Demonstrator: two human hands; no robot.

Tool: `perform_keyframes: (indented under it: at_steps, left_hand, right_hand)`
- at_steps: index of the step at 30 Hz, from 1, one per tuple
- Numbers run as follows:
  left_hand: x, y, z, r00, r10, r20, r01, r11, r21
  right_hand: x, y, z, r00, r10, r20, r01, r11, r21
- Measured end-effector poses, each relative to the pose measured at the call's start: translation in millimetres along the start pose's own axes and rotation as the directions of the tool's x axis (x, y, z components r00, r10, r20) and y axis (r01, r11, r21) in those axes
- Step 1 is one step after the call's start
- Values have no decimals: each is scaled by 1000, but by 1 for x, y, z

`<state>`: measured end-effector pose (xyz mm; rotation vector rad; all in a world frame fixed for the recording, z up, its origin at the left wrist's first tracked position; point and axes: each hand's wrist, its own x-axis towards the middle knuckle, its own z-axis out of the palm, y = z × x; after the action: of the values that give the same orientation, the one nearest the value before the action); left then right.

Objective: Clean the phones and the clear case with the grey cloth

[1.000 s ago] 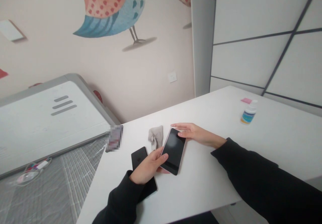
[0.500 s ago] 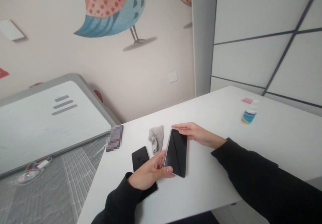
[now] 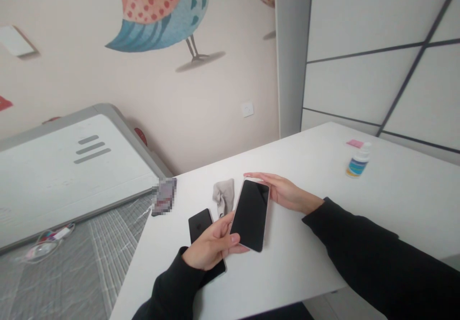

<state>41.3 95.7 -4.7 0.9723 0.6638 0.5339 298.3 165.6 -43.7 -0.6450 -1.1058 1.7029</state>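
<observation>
A smartphone [image 3: 250,215] with a dark screen and a pale, clear-looking rim is held above the table, screen up. My left hand [image 3: 212,243] is closed on its lower left side, the thumb by the edge and fingers underneath. My right hand [image 3: 287,193] grips the upper right corner, fingers stretched along the top edge; part of its grip is hidden behind the phone. Under my left hand and wrist lies a second, black phone [image 3: 199,224], partly covered. Just beyond my left hand is a crumpled grey cloth [image 3: 224,194].
The white table [image 3: 305,257] carries a white bottle with a blue label [image 3: 357,163] and a pink packet [image 3: 355,143] at the right. A blurred-out item [image 3: 164,196] lies at the left edge. Behind are a wall with a socket [image 3: 247,109] and panelled doors [image 3: 359,80].
The held smartphone has turned to face me more and shifted slightly left. My right-hand finger has left the screen's upper corner and now sits behind the edge.
</observation>
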Motion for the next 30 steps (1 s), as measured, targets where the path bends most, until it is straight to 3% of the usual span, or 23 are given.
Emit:
perform_keyframes:
  at_steps: [5, 15, 19, 23, 25, 30]
  left_hand:
    - [0, 0, 2, 999, 1, -43, -3, 1000, -28]
    - [7, -7, 1, 981, 18, -195, -40, 993, -111]
    - [10, 1, 0, 950, 87, -300, -135, 981, -141]
    - [12, 3, -2, 904, 119, -412, -199, 968, -157]
    - [12, 2, -2, 917, 109, -384, -182, 971, -158]
    - [9, -7, -1, 976, 32, -215, -64, 988, -144]
  right_hand:
    - [-2, -1, 3, 997, 42, 58, -44, 998, 43]
    - [11, -2, 13, 944, 314, -99, -295, 941, 166]
    - [4, -4, 16, 965, 230, -126, -207, 962, 176]
    - [0, -1, 18, 986, 168, -6, -166, 979, 118]
    - [1, 3, 19, 994, 108, -5, -107, 992, 63]
    - [5, 13, 16, 990, -45, -133, 33, 996, -87]
